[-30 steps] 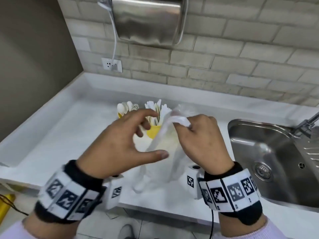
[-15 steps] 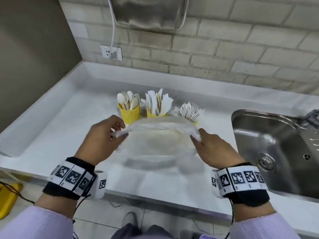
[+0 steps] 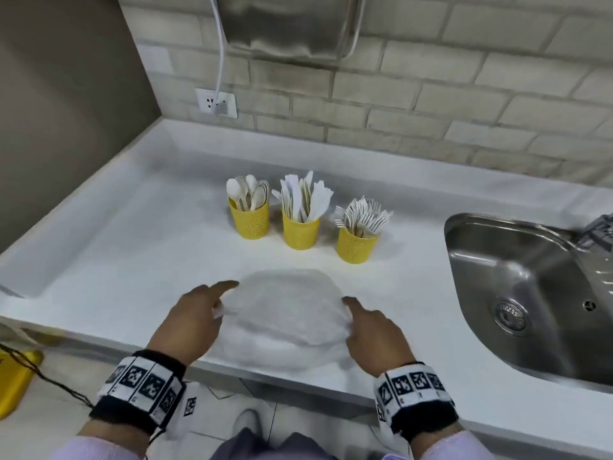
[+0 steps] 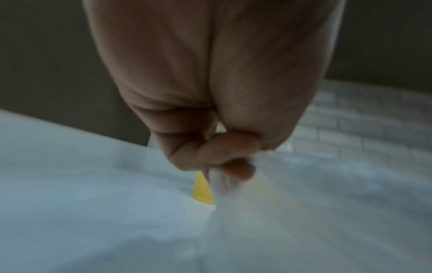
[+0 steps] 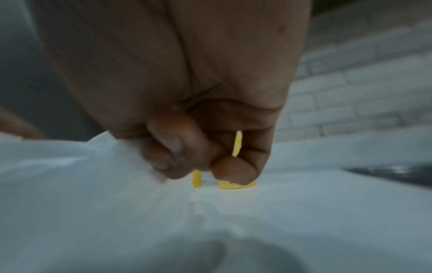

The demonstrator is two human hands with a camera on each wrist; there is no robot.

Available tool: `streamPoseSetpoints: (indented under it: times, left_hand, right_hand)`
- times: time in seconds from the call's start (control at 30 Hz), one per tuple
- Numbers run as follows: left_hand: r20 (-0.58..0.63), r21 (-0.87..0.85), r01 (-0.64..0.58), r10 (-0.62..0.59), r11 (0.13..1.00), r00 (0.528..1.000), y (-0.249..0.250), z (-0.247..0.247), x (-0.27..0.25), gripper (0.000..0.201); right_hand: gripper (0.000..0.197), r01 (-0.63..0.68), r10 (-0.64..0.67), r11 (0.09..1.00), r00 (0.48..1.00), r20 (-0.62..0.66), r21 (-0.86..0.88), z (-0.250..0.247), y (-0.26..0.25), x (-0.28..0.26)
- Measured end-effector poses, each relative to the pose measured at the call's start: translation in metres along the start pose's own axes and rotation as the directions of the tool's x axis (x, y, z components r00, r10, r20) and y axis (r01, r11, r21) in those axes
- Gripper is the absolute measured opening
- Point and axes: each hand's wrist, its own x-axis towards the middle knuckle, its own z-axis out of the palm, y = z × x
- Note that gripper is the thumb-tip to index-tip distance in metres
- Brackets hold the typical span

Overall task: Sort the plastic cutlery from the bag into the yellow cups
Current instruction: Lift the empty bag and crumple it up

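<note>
A translucent white plastic bag (image 3: 287,313) billows low over the counter's front edge, stretched between both hands. My left hand (image 3: 195,323) pinches its left edge, index finger pointing out; the left wrist view shows curled fingers (image 4: 224,157) on the plastic (image 4: 304,212). My right hand (image 3: 374,330) pinches the bag's right edge, with fingers (image 5: 173,147) curled on the film (image 5: 81,166). Behind the bag stand three yellow cups: spoons (image 3: 249,218), knives (image 3: 301,227), forks (image 3: 357,242). Whether anything lies in the bag is unclear.
A steel sink (image 3: 530,293) is set into the white counter (image 3: 132,247) at the right. A wall socket (image 3: 216,102) with a cable and a steel dispenser (image 3: 292,24) hang on the brick wall. A yellow object (image 3: 15,380) sits on the floor at left.
The hands moved apart and down toward the counter's front, spreading the bunched bag wide. The cups, hidden behind the bag before, are now in full view.
</note>
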Motion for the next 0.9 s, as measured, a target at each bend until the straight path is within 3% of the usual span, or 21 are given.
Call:
streamPoseSetpoints:
  times: [0.1,0.17,0.23,0.27,0.3,0.37,0.43,0.53,0.67,0.73,0.77,0.83,0.9]
  left_hand:
    - [-0.128,-0.14,-0.06,0.042,0.988,0.991,0.012,-0.006,-0.002,0.04]
    - [-0.131,-0.241,-0.064,0.033,0.969,0.991,0.021,-0.024,0.005,0.046]
    - [-0.122,-0.334,-0.099,0.062,0.937,0.991,0.025,-0.04,0.009,0.035]
    - [-0.122,-0.367,-0.143,0.105,0.919,0.987,0.031,-0.047,0.008,0.026]
    - [-0.124,-0.37,-0.197,0.162,0.908,0.979,0.037,-0.051,0.005,0.031]
    - [-0.118,-0.285,-0.311,0.289,0.907,0.95,0.042,-0.05,0.006,0.054]
    - [-0.102,-0.135,-0.38,0.369,0.915,0.924,0.044,-0.042,0.01,0.057]
    - [-0.207,-0.05,-0.393,0.376,0.918,0.903,0.04,-0.036,0.017,0.031]
    - [-0.392,-0.059,-0.417,0.363,0.907,0.845,0.043,-0.05,0.016,0.008]
    - [-0.364,-0.274,-0.366,0.256,0.889,0.896,0.046,-0.059,0.016,0.011]
    - [-0.293,-0.455,-0.312,0.191,0.834,0.937,0.047,-0.062,0.016,0.019]
    - [-0.197,-0.776,-0.203,0.076,0.598,0.977,0.058,-0.067,0.014,0.038]
    - [-0.183,-0.887,-0.143,-0.051,0.439,0.982,0.072,-0.07,0.011,0.036]
  right_hand:
    - [0.07,0.036,-0.022,0.938,0.999,-0.045,0.343,-0.011,0.006,0.002]
    - [0.072,0.084,-0.064,0.802,0.996,-0.055,0.592,-0.026,0.006,0.005]
    - [0.071,0.19,-0.105,0.633,0.982,-0.16,0.751,-0.035,0.006,0.007]
    - [0.067,0.243,-0.109,0.593,0.969,-0.223,0.768,-0.039,0.008,0.009]
    - [0.062,0.282,-0.12,0.573,0.958,-0.262,0.77,-0.04,0.009,0.01]
    - [0.058,0.292,-0.148,0.561,0.956,-0.252,0.775,-0.045,0.011,0.01]
    - [0.068,0.289,-0.21,0.596,0.957,-0.202,0.749,-0.048,0.013,0.007]
    - [0.067,0.313,-0.233,0.656,0.949,-0.21,0.687,-0.051,0.016,0.005]
    - [0.023,0.349,-0.093,0.631,0.921,-0.379,0.692,-0.056,0.025,0.011]
    - [0.017,0.332,-0.015,0.562,0.92,-0.393,0.757,-0.059,0.026,0.01]
    - [0.019,0.34,0.022,0.544,0.908,-0.419,0.767,-0.06,0.027,0.011]
    - [0.027,0.357,0.099,0.544,0.871,-0.481,0.759,-0.059,0.03,0.013]
    - [0.04,0.381,0.14,0.479,0.856,-0.497,0.791,-0.061,0.027,0.012]
